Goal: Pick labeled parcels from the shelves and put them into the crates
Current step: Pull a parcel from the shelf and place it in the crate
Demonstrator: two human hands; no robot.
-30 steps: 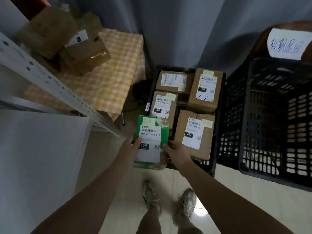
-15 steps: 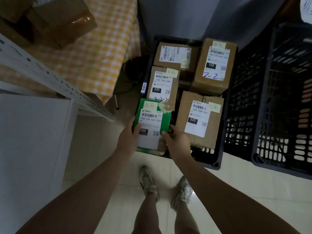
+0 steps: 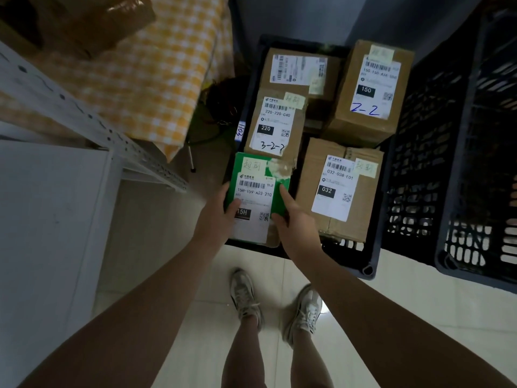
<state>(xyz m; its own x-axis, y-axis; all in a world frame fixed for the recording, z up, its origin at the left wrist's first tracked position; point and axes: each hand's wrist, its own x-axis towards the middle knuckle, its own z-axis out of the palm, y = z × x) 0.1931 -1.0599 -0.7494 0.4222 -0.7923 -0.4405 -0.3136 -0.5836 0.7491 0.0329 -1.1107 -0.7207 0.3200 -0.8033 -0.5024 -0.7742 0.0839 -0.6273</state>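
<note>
A flat green parcel (image 3: 258, 175) with a white label marked 15H lies in the near left corner of the black crate (image 3: 366, 264). My left hand (image 3: 221, 211) grips its left edge, thumb on the label. On its right edge rests my right hand (image 3: 291, 222), fingers on the green face. Several brown labelled boxes fill the rest of the crate: one marked 220 (image 3: 275, 124), one marked 032 (image 3: 338, 189), one marked 150 (image 3: 369, 91) and one at the back (image 3: 299, 70).
A taller black crate (image 3: 475, 163) stands on the right, touching the first. A white metal shelf (image 3: 70, 113) runs along the left, with a yellow checked cloth (image 3: 156, 79) and brown boxes (image 3: 92, 21) behind it. My feet stand on pale floor tiles (image 3: 419, 303).
The green parcel has come down from above the crate's front edge into its near left corner. Both hands followed it, and my view has tilted further down.
</note>
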